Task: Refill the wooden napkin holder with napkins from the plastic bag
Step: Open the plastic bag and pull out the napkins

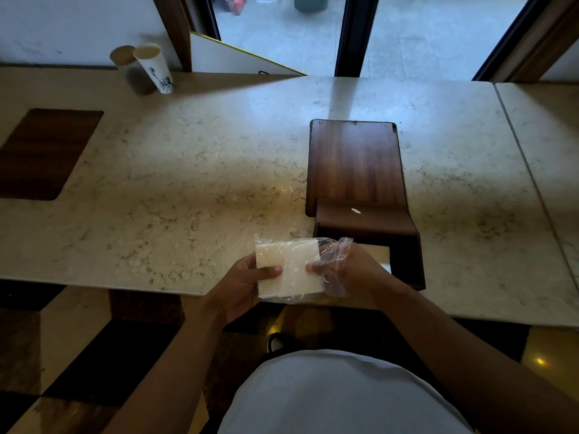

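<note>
A stack of white napkins (294,270) wrapped in a clear plastic bag (333,255) hangs just over the near edge of the marble counter. My left hand (241,285) grips the stack's left end, thumb on top. My right hand (354,269) holds the right end, with loose plastic draped over its fingers. Right behind that hand stands the dark wooden napkin holder (404,245), open at the top, with a pale napkin (380,255) showing inside. Its flat wooden lid (354,161) lies beyond it on the counter.
A paper cup (155,67) and a brown cylinder (130,68) stand at the counter's far left. A dark wooden inset (44,151) lies in the counter at left. A white board with a gold edge (232,57) leans behind. A seam (526,164) splits the counter at right.
</note>
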{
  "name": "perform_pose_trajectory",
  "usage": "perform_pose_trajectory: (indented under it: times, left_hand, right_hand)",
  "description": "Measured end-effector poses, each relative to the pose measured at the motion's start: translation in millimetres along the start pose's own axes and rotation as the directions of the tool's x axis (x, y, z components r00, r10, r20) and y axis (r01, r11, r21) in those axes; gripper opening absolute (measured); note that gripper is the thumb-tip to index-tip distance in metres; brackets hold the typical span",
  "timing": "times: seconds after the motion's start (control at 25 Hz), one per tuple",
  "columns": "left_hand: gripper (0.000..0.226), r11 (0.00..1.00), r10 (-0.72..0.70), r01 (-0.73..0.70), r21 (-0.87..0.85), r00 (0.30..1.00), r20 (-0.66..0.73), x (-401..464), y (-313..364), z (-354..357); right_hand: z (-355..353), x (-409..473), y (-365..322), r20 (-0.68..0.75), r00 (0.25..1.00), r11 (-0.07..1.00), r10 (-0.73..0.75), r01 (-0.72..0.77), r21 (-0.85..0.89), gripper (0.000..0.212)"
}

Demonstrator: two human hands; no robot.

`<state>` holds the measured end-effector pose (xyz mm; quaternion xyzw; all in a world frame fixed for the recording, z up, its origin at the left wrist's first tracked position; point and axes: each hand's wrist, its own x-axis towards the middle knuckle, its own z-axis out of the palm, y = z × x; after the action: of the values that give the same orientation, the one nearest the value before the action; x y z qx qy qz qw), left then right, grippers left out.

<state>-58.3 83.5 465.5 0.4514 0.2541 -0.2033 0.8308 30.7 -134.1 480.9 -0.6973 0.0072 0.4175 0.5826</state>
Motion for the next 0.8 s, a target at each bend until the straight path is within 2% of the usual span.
perform_pose_trajectory:
  times: [0.12,0.16,0.24,0.32,0.48,0.64,0.8]
  left_hand:
    - [0.043,1.0,0.01,-0.009,0.008,1.0,-0.026,4,0,-5]
    - [0.041,1.0,0.018,-0.018,0.006,0.999,-0.034,5,1,-6]
    - [0.036,0.998,0.04,-0.038,0.043,0.998,-0.047,8,3,-11]
    - [0.029,0.993,0.071,-0.065,0.096,0.996,-0.061,11,3,-16]
    - [0.02,0.989,0.132,-0.122,0.089,0.984,-0.123,18,4,-31]
    - [0.016,0.99,0.132,-0.141,-0.015,0.953,-0.273,22,3,-53]
    - [0.017,0.975,0.069,-0.158,-0.156,0.883,-0.464,28,-11,-61]
  right_hand:
    - [0,0,0,-0.025,1.0,0.997,0.004,-0.002,0.08,0.029]
    - [-3,-1,-1,-0.033,0.999,0.999,-0.014,0.016,0.052,0.032]
    - [-12,-2,-1,-0.034,0.997,0.998,-0.064,0.063,-0.026,0.024]
    - [-24,-4,0,-0.031,0.998,0.999,-0.052,0.052,0.013,0.017]
    - [-46,-2,-1,-0.078,0.997,0.995,-0.028,0.035,0.093,0.029]
    - [-61,0,-1,-0.18,0.981,0.986,-0.066,0.092,0.142,0.031]
    - [-70,2,1,-0.227,0.97,0.972,-0.082,0.129,0.197,0.027]
